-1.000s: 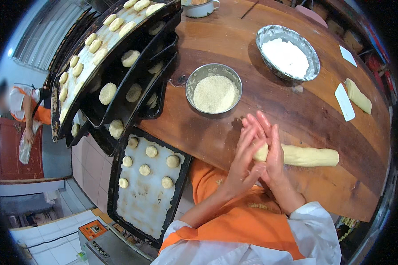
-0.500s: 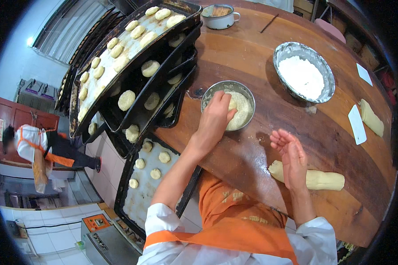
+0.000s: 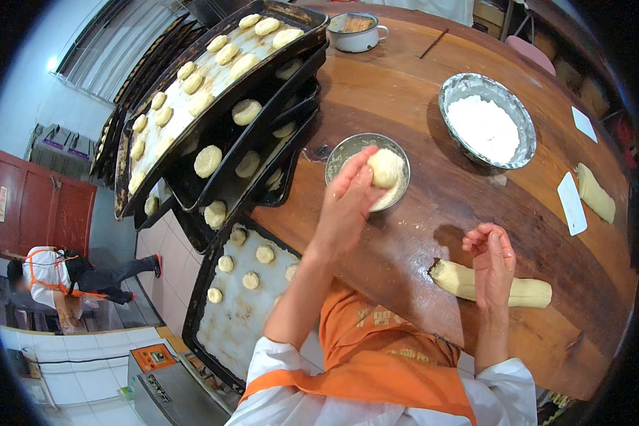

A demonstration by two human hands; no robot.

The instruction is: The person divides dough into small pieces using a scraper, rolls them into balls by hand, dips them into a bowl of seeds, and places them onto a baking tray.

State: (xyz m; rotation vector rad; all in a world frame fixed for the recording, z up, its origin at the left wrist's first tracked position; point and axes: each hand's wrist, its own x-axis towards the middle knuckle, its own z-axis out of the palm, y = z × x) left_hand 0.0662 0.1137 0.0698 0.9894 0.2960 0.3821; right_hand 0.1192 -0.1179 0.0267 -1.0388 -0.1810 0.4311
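My left hand (image 3: 348,206) is over a small metal bowl (image 3: 331,157) of pale grains that look like sesame seeds. A round dough ball (image 3: 386,169) rests on its fingers with the thumb against it, above the grains. My right hand (image 3: 493,266) is empty, fingers loosely curled and apart, above a thick roll of dough (image 3: 525,292) lying on the wooden table (image 3: 405,266). The hand partly hides the roll's middle.
Stacked baking trays (image 3: 220,82) with dough pieces rise at the left; another tray (image 3: 224,323) lies lower. A bowl of white flour (image 3: 484,128), an enamel mug (image 3: 355,41), a white scraper (image 3: 571,202) and more dough (image 3: 595,193) are on the table. A person (image 3: 71,273) walks far left.
My left hand has turned and lifted the dough ball up off the grains. My right hand has shifted slightly right and down. The person at far left has moved lower in the view.
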